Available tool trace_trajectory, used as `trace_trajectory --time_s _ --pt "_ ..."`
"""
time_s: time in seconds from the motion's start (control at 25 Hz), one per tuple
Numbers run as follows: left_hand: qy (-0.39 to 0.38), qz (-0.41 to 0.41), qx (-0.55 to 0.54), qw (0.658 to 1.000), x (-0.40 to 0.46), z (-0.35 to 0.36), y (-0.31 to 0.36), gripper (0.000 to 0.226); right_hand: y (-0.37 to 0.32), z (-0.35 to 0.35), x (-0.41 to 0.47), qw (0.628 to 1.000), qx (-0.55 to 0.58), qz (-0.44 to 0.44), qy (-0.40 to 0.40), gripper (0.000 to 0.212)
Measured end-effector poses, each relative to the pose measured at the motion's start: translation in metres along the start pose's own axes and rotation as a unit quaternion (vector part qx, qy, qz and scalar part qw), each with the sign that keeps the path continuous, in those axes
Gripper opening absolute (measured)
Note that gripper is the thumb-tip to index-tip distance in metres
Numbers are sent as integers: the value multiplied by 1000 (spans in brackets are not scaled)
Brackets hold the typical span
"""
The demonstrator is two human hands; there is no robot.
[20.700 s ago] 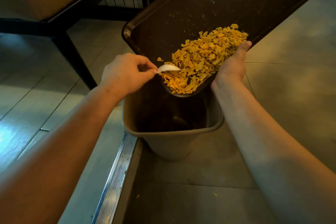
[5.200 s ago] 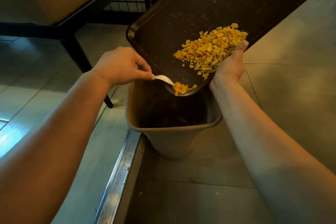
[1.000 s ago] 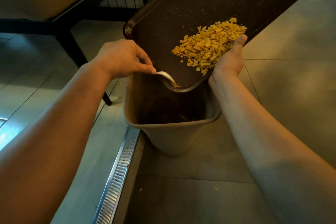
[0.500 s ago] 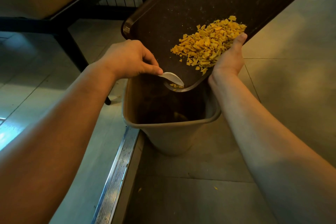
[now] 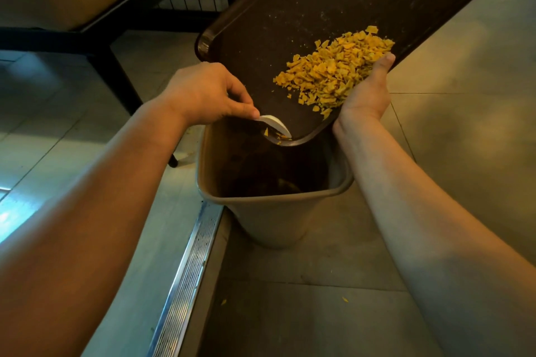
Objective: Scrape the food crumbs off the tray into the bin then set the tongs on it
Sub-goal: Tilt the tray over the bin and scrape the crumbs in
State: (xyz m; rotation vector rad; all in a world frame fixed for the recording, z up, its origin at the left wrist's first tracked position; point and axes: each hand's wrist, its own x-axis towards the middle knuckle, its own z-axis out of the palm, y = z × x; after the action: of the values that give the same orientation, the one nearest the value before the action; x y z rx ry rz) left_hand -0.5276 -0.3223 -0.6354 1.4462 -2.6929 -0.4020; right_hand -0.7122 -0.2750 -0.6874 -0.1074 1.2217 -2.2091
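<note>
Head view, centre frame: your left hand (image 5: 203,93) pinches the white tongs (image 5: 275,124) at the tilted tray (image 5: 290,9)'s low corner over the bin (image 5: 272,206), right hand (image 5: 367,90) gripping its edge beside the crumbs (image 5: 333,66), so drag that heap down in short strokes, tray steep.

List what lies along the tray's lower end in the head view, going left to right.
Left hand → white tongs tip, at the tray's low corner over the bin → pile of yellow crumbs → right hand, which holds the tray's edge.
</note>
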Motion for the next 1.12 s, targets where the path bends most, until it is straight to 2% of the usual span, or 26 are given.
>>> trace_trajectory --time_s 0.08,0.16,0.32,0.44,0.64,0.88,1.12 --pt "-38 -9 -35 999 0 -5 -2 7 0 0 -1 1000 -1 -1 0 37" --pt "-34 -12 -131 991 0 -4 -3 5 -1 0 -1 1000 -4 1 2 34" --pt "137 -10 -266 954 8 11 9 3 0 0 0 1000 -10 4 2 36" --pt "190 22 -273 943 14 21 26 9 0 -1 1 1000 1 12 1 42" --pt "151 44 -248 956 14 36 30 13 -4 0 -3 1000 -7 23 6 44" --pt "128 40 -228 964 6 24 14 11 -7 0 -4 999 6 33 9 33" --pt "48 46 -189 980 3 28 9 7 -3 1 0 999 20 34 6 30"
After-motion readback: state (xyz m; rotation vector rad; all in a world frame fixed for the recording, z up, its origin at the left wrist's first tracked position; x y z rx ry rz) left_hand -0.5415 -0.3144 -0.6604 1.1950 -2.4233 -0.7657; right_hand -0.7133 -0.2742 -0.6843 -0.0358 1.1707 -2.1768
